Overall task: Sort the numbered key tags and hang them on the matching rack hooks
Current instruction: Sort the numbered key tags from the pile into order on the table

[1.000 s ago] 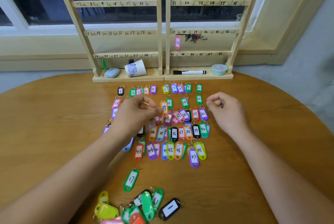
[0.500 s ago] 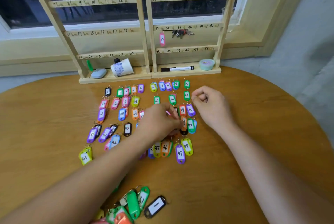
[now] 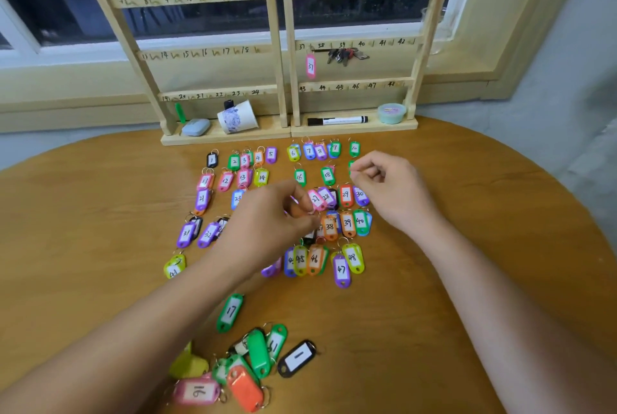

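Starting nearest: a heap (image 3: 247, 367) of unsorted tags, piled loose on the counter (image 3: 367, 320), with tag 17 (image 3: 230, 312) lying alone just beyond. Farther on, the grid (image 3: 346, 195) of sorted tags, laid flat in numbered rows, several overlapping.

Over the grid's middle, the left hand (image 3: 270, 226), fingers (image 3: 298, 201) curled, thumb and forefinger tips brought together down among the tags beside 27 and 38; cannot tell whether pinching one or merely touching. To its right, the right hand (image 3: 390, 190), fingers curled too, tips closed at the edge of a half-hidden green tag (image 3: 351, 166); cannot tell whether gripping it.

Beyond, at the counter's far edge, the rack (image 3: 283, 46), numbered rails nearly bare: only tag 37 (image 3: 311, 66) hung under its number, keys (image 3: 345, 56) next to it.

Judging by looks: small plastic tags, light, stiff, likely slick and apt to skid when nudged, so neighbours easily disturbed. Best taken by the metal ring or pinched across the narrow sides, lifted straight up, ring then slipped over the hook.
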Demonstrator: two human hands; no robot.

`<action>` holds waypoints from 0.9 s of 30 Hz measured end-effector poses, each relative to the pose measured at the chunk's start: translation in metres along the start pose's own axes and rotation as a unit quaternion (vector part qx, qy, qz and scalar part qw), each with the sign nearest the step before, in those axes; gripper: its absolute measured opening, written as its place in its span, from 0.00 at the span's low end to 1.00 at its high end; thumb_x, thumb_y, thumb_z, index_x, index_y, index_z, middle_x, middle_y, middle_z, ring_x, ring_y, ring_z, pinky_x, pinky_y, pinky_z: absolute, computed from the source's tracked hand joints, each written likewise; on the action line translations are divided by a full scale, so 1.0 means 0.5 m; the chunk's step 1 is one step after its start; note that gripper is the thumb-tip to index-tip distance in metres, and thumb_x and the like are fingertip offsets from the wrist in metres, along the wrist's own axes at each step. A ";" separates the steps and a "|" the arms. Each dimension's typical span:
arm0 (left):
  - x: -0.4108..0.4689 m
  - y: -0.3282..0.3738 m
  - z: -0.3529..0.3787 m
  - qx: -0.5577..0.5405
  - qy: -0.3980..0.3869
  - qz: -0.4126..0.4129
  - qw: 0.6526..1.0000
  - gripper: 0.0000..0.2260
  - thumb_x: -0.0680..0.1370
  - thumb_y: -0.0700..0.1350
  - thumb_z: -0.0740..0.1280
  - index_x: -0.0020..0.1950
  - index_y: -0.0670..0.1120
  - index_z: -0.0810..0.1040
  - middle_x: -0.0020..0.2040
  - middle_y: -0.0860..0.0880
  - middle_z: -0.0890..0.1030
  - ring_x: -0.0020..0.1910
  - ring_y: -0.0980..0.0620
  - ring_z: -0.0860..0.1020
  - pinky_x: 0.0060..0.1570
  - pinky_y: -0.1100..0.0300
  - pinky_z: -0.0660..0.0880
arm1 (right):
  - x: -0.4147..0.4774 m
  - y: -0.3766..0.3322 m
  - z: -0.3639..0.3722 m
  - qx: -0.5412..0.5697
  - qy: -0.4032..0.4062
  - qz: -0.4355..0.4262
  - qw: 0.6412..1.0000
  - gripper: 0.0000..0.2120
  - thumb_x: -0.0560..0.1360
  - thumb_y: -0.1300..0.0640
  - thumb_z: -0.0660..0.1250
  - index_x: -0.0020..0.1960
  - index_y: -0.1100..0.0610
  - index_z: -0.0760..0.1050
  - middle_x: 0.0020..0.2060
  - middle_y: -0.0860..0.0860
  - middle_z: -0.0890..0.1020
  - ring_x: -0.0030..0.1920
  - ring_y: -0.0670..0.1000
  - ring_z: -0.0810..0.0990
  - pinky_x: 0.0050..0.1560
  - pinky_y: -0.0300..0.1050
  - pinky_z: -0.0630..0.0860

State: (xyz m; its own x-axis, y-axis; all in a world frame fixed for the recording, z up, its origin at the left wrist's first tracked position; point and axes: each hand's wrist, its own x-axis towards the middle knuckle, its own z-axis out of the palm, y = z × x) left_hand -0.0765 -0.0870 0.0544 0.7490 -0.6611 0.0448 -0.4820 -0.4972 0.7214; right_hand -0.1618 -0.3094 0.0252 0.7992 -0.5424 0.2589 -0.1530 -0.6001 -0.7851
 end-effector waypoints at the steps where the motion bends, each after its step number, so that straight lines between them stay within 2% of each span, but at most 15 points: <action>1: -0.015 -0.007 -0.016 0.000 0.000 0.001 1.000 0.09 0.76 0.49 0.79 0.45 0.53 0.80 0.38 0.55 0.86 0.35 0.54 0.83 0.37 0.55 0.79 | -0.011 -0.012 0.000 0.012 -0.017 -0.002 1.000 0.05 0.80 0.56 0.73 0.49 0.47 0.84 0.39 0.44 0.82 0.38 0.41 0.76 0.41 0.37 0.74; 5: -0.073 -0.049 -0.076 0.011 0.015 -0.010 1.000 0.07 0.77 0.48 0.79 0.45 0.52 0.81 0.39 0.56 0.86 0.36 0.55 0.82 0.39 0.56 0.77 | -0.092 -0.060 0.009 0.015 -0.090 -0.031 0.995 0.04 0.79 0.56 0.74 0.47 0.47 0.84 0.40 0.41 0.82 0.43 0.44 0.78 0.45 0.40 0.77; 8: -0.113 -0.085 -0.108 0.022 0.027 -0.034 0.999 0.07 0.76 0.49 0.79 0.46 0.53 0.82 0.40 0.57 0.86 0.35 0.58 0.80 0.38 0.57 0.75 | -0.157 -0.083 0.017 -0.005 -0.133 -0.063 0.989 0.05 0.77 0.58 0.75 0.47 0.48 0.84 0.41 0.41 0.82 0.45 0.46 0.79 0.45 0.36 0.74; 11: -0.154 -0.110 -0.126 0.045 0.037 -0.052 0.997 0.08 0.74 0.52 0.80 0.46 0.55 0.82 0.40 0.59 0.86 0.36 0.59 0.80 0.37 0.61 0.73 | -0.212 -0.095 0.020 -0.021 -0.176 -0.112 0.978 0.04 0.77 0.57 0.77 0.47 0.48 0.84 0.42 0.41 0.82 0.47 0.48 0.80 0.47 0.37 0.75; 14: -0.190 -0.129 -0.135 0.062 0.023 -0.066 0.996 0.09 0.72 0.54 0.80 0.47 0.56 0.83 0.41 0.59 0.86 0.39 0.59 0.82 0.37 0.63 0.76 | -0.260 -0.103 0.018 -0.038 -0.243 -0.146 0.958 0.04 0.77 0.50 0.77 0.50 0.46 0.83 0.45 0.38 0.80 0.51 0.45 0.79 0.52 0.35 0.72; 18: -0.221 -0.148 -0.131 0.075 -0.025 -0.073 0.994 0.11 0.73 0.53 0.82 0.49 0.55 0.83 0.43 0.61 0.86 0.42 0.59 0.83 0.42 0.65 0.78 | -0.303 -0.110 0.021 -0.066 -0.323 -0.158 0.931 0.11 0.75 0.40 0.76 0.55 0.40 0.81 0.52 0.38 0.76 0.60 0.43 0.75 0.63 0.38 0.70; 22: -0.233 -0.159 -0.115 0.087 -0.033 -0.072 0.993 0.14 0.70 0.56 0.83 0.48 0.58 0.82 0.44 0.61 0.84 0.42 0.59 0.82 0.40 0.65 0.77 | -0.315 -0.112 0.027 -0.094 -0.347 -0.149 0.921 0.15 0.74 0.35 0.75 0.58 0.37 0.79 0.55 0.36 0.73 0.64 0.41 0.71 0.67 0.40 0.69; 27: -0.231 -0.164 -0.103 0.120 -0.024 -0.079 0.989 0.14 0.70 0.56 0.83 0.48 0.59 0.81 0.41 0.59 0.83 0.43 0.62 0.80 0.40 0.66 0.76 | -0.310 -0.113 0.032 -0.101 -0.350 -0.135 0.921 0.11 0.77 0.39 0.75 0.56 0.40 0.78 0.55 0.36 0.73 0.63 0.41 0.71 0.66 0.42 0.71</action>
State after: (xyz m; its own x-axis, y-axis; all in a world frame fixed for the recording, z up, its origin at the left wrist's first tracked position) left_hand -0.0999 0.0588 0.0257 0.8032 -0.5885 -0.0927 -0.4595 -0.7110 0.5323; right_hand -0.2680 -0.1820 0.0204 0.9921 0.1137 -0.0521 0.0590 -0.7926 -0.6068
